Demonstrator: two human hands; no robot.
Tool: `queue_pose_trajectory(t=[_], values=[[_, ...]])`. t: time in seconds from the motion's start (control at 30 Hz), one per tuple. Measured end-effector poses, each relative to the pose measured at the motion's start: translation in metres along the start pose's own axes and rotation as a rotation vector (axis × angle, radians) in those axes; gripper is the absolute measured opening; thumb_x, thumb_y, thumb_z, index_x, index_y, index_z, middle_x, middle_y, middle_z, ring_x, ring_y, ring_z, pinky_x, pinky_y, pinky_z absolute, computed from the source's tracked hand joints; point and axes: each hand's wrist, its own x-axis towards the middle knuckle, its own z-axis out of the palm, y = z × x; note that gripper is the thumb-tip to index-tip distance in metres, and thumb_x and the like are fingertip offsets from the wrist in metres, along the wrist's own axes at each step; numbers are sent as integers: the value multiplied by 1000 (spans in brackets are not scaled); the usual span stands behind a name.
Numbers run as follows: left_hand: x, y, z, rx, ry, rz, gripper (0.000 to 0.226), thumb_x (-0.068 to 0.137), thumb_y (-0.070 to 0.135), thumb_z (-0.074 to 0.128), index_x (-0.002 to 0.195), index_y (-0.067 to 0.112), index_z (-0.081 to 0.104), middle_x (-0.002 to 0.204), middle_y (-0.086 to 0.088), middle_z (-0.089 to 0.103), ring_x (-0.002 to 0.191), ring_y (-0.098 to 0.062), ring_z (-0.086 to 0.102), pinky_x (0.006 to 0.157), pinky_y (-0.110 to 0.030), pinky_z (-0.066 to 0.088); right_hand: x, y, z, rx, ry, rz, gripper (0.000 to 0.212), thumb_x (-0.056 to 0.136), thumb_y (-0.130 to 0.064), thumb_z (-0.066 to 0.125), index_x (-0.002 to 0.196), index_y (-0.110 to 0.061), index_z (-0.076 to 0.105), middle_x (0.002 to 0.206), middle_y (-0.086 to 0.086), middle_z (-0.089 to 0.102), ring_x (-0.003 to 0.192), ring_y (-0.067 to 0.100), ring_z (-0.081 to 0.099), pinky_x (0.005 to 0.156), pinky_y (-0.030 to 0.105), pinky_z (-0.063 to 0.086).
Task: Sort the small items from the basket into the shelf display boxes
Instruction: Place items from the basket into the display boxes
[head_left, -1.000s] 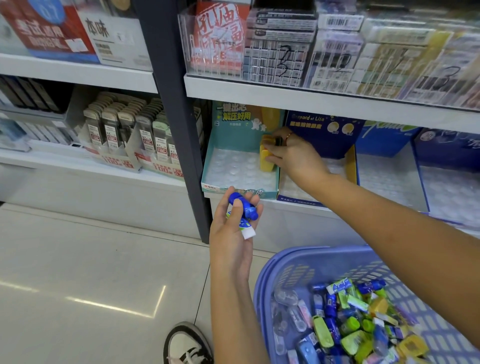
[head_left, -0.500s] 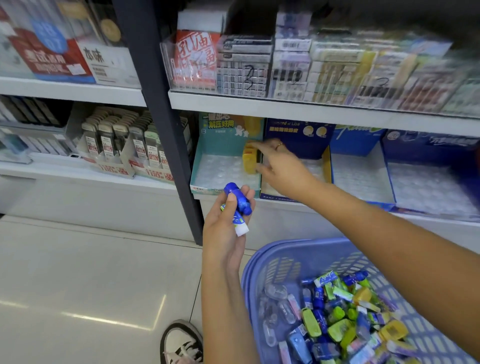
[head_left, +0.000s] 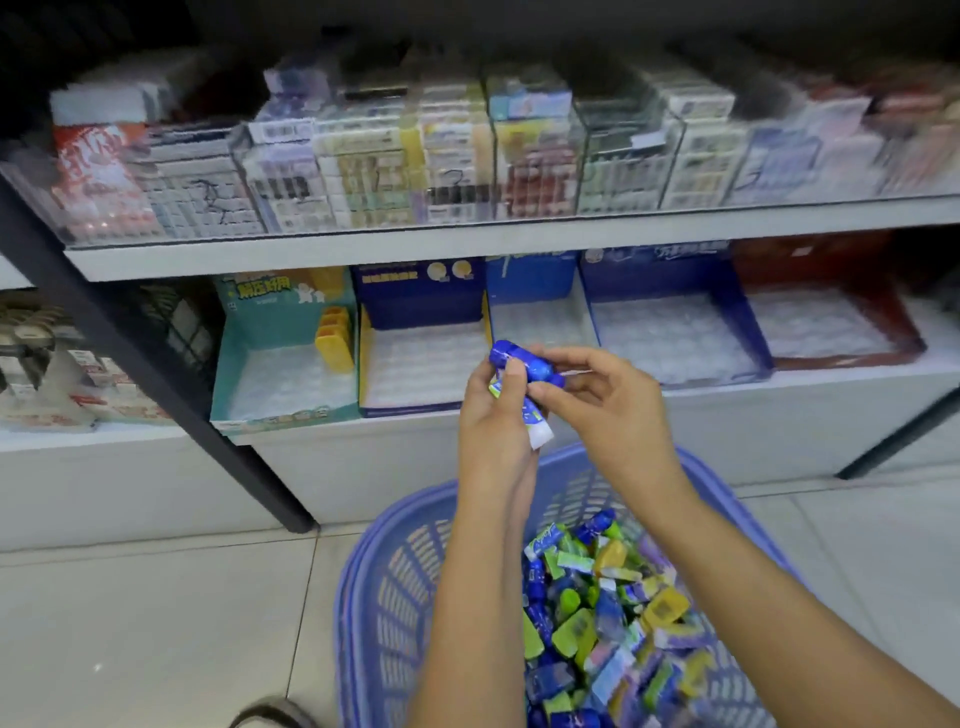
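Observation:
My left hand (head_left: 493, 421) holds small wrapped items, a blue one (head_left: 522, 362) on top and a white-ended one (head_left: 537, 431) below. My right hand (head_left: 602, 400) pinches the right end of the blue item. Both hands hover above the purple basket (head_left: 395, 587), which is full of blue, green and yellow small items (head_left: 597, 618). On the lower shelf stands a row of display boxes: a teal box (head_left: 270, 364) with yellow items (head_left: 335, 338) upright at its right side, then a dark blue box (head_left: 421, 364), a blue box (head_left: 540, 317), a wide blue box (head_left: 675, 332) and a red box (head_left: 826, 322).
The upper shelf (head_left: 467, 239) carries clear bins of packaged stationery. A dark upright post (head_left: 156, 364) divides the shelving on the left, with more boxed goods (head_left: 57, 374) beyond it. A shoe (head_left: 275, 714) stands on the tiled floor (head_left: 156, 623) left of the basket.
My right hand left the yellow items in the teal box and came back to pinch the blue item in my left hand. The view has swung right and down.

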Motion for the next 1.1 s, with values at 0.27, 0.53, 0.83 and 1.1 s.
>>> queue_pose_trajectory(t=[0.27,0.53,0.83,1.1], values=[[22,-49,81,200,-193,-228,17,102,15,40,112,3,46,89,-16,69,63,-20,70,58,-27,58,56,8,-117,-146,428,-180,20,79,-18,73,98,-24,67,85,-7,69,74,4,63,70,15,48],[62,-78,103,563,-31,-380,11,99,10,43,89,7,48,71,-11,58,45,-12,36,36,-15,25,175,53,-204,-822,278,-9,21,83,-12,67,98,2,68,103,21,69,97,34,62,82,34,46],[73,-97,78,463,-67,-428,12,95,-5,42,101,0,50,90,-14,65,61,-13,47,44,-16,42,215,71,-216,-1087,-40,52,23,84,-9,63,105,1,64,114,21,62,107,36,56,94,45,44],[67,-103,75,444,-66,-366,11,98,6,48,92,3,57,106,-13,65,74,-16,62,53,-18,52,227,60,-209,-1224,-173,213,47,85,-18,66,128,-4,53,135,17,48,124,35,42,101,37,34]])
